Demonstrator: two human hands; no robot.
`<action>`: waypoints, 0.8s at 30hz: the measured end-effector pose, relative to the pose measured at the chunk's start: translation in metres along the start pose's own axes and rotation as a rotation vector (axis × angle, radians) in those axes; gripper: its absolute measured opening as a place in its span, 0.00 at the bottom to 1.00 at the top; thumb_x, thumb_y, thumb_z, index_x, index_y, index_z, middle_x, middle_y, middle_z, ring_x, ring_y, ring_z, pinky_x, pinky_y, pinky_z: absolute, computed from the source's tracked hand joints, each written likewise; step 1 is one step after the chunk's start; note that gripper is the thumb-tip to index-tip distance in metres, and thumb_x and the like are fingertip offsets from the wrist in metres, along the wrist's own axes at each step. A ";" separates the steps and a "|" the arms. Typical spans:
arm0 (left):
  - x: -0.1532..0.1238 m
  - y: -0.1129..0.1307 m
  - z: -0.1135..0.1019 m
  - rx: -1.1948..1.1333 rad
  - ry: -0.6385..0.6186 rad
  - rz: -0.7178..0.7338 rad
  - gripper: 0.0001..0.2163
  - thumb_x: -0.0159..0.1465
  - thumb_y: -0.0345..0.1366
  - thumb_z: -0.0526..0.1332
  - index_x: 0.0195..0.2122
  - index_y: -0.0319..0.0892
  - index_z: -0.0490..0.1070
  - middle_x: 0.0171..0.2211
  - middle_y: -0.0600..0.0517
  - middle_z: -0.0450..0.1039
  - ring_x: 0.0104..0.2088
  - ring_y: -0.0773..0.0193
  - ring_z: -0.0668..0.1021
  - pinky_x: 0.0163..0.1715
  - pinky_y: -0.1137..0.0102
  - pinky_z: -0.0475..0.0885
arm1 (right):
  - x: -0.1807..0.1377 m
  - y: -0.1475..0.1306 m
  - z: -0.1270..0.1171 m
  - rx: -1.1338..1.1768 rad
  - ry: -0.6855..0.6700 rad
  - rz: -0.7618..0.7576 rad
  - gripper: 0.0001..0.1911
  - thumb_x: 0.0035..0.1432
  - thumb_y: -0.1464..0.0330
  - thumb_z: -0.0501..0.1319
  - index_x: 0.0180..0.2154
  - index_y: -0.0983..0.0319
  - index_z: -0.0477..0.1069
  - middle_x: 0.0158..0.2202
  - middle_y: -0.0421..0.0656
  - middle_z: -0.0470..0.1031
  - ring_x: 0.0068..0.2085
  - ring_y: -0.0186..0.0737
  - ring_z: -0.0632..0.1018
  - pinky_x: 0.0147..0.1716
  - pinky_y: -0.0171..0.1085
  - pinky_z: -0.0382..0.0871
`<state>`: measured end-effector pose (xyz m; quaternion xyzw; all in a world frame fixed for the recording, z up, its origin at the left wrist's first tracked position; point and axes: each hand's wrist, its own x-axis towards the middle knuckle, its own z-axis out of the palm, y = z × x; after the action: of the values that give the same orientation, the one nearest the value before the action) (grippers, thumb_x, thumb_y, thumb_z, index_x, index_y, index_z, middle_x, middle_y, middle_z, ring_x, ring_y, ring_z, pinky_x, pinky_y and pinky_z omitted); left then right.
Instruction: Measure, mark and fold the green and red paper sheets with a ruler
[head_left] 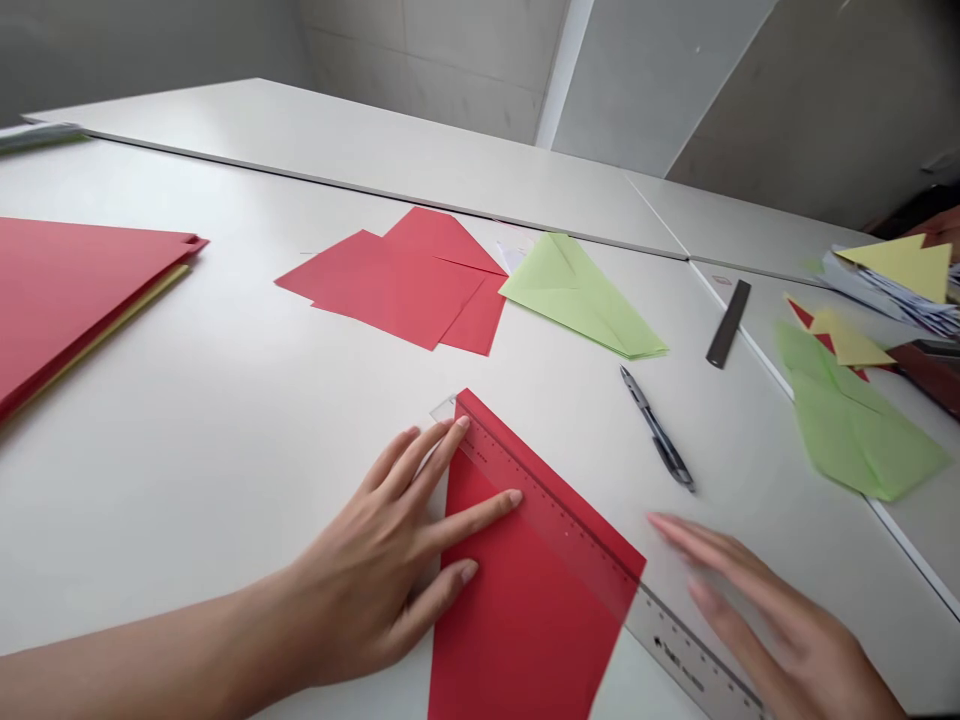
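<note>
A sheet of red paper (525, 610) lies on the white table in front of me. Across its upper edge runs a clear plastic ruler (679, 650), sticking out past the paper at both ends. My left hand (390, 550) rests with fingers spread, its fingertips on the ruler's left part and on the red sheet. To the right, my right hand (780, 610) hovers near the ruler's other end, slightly blurred. Its fingers are apart with nothing between them. Beyond it a dark pen (658, 430) lies on the table.
Red sheets (405, 285) and a folded green paper (577, 300) lie farther back on the table (225, 330). A red stack (82, 290) is at left. At right are a dark ruler-like strip (728, 325), another green paper (855, 430) and yellow papers (904, 265).
</note>
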<state>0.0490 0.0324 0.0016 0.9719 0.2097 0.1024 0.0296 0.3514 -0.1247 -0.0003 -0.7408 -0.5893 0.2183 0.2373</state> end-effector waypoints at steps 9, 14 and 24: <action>0.006 -0.006 0.009 -0.028 0.075 0.035 0.27 0.69 0.40 0.52 0.70 0.58 0.48 0.72 0.43 0.33 0.68 0.33 0.54 0.58 0.37 0.60 | 0.055 -0.053 -0.013 0.260 -0.214 0.281 0.21 0.63 0.53 0.59 0.49 0.58 0.77 0.49 0.44 0.79 0.49 0.44 0.79 0.52 0.44 0.72; 0.006 -0.006 0.009 -0.034 0.084 0.049 0.25 0.71 0.37 0.49 0.69 0.56 0.52 0.67 0.42 0.48 0.67 0.39 0.56 0.59 0.39 0.60 | 0.060 -0.055 -0.008 0.270 -0.244 0.213 0.15 0.63 0.57 0.59 0.43 0.59 0.77 0.39 0.41 0.78 0.41 0.40 0.77 0.44 0.40 0.71; 0.004 -0.009 0.016 0.010 0.146 0.070 0.24 0.70 0.41 0.50 0.68 0.59 0.54 0.63 0.44 0.56 0.64 0.38 0.60 0.59 0.38 0.61 | 0.065 -0.057 0.006 0.196 -0.164 0.032 0.07 0.60 0.63 0.62 0.35 0.60 0.74 0.33 0.38 0.74 0.35 0.35 0.74 0.37 0.35 0.68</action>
<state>0.0526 0.0425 -0.0142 0.9687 0.1776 0.1732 0.0059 0.3179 -0.0493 0.0262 -0.7031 -0.5705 0.3386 0.2561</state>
